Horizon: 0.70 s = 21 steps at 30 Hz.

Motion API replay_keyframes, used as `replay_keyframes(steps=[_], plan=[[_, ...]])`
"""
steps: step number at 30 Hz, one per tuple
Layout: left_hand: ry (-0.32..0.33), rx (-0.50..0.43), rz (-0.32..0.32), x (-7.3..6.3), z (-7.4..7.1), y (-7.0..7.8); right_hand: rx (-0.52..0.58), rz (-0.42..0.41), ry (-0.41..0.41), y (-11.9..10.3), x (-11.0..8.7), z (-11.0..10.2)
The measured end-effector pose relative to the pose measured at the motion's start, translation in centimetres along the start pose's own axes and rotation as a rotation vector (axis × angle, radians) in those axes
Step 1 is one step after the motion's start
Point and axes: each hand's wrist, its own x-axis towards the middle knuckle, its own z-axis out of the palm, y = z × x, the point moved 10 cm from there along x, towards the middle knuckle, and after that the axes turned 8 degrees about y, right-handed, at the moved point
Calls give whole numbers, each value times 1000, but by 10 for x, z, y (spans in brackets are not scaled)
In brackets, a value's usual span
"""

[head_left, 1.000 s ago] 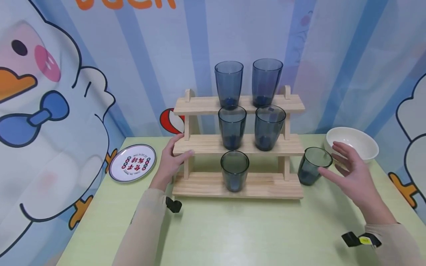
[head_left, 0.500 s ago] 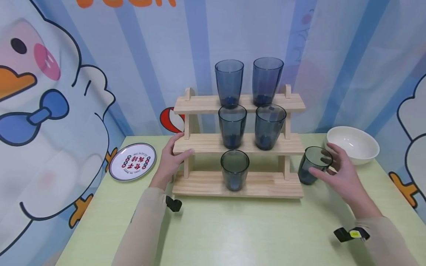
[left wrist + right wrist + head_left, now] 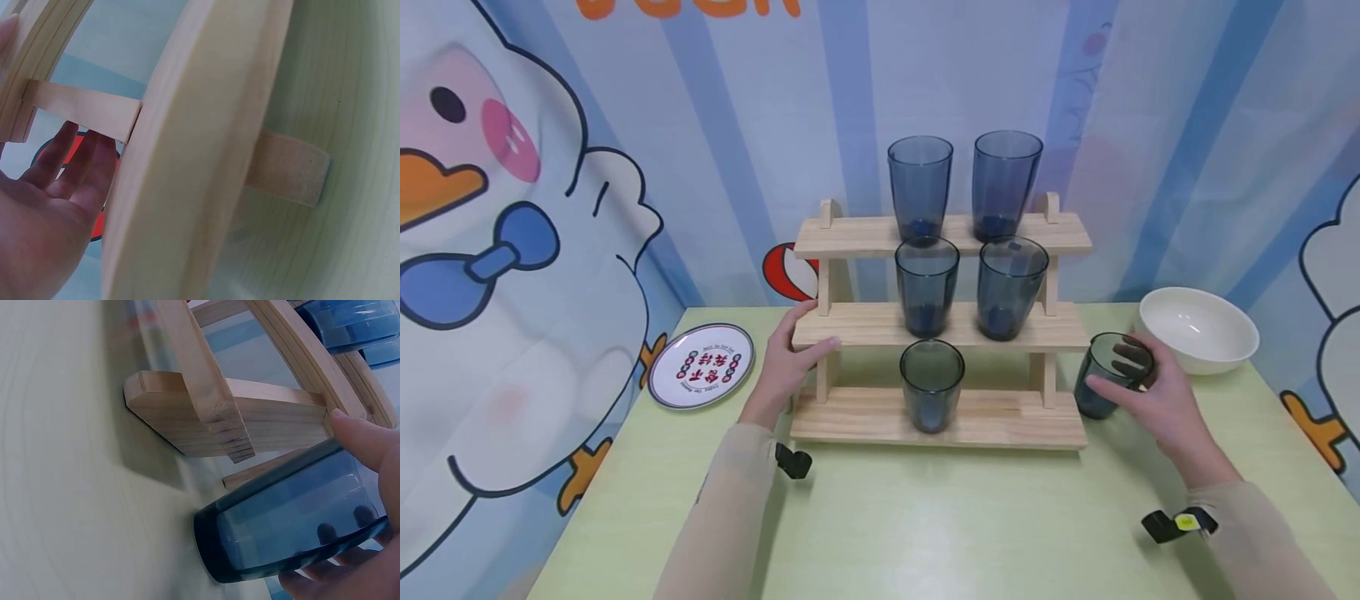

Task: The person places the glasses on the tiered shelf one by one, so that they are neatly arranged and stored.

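Note:
A three-tier wooden shelf (image 3: 850, 429) stands on the table, bearing several blue-grey drinking glasses: two on top, two in the middle, and one glass (image 3: 931, 387) on the bottom tier. My left hand (image 3: 786, 362) grips the left end of its middle tier, thumb in front; the left wrist view shows fingers (image 3: 94, 169) behind, by an upright. To the right of the shelf, my right hand (image 3: 1161, 400) holds another glass (image 3: 1097, 400) near the rim. Fingertips show through this glass (image 3: 281, 519) in the right wrist view, with the thumb (image 3: 362, 437) across from them. Its base is at the table.
Left of the shelf lies a white plate (image 3: 662, 379) with red lettering. A white bowl (image 3: 1213, 354) sits behind my right hand, at the back right. Behind the table hangs a blue striped cartoon backdrop (image 3: 760, 167). The pale green table (image 3: 947, 525) extends in front of the shelf.
My right hand has moved left to the glass beside the shelf and its fingers have closed round it. The left hand stays on the shelf; the glasses stand where they were.

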Motion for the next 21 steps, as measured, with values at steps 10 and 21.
replay_keyframes(steps=[10, 21], plan=[[-2, 2, -7, 0, 2, -1, 9, 20, 65, 5, -4, -10], [2, -15, 0, 1, 1, -1, 5, 19, 86, 8, -16, -28]])
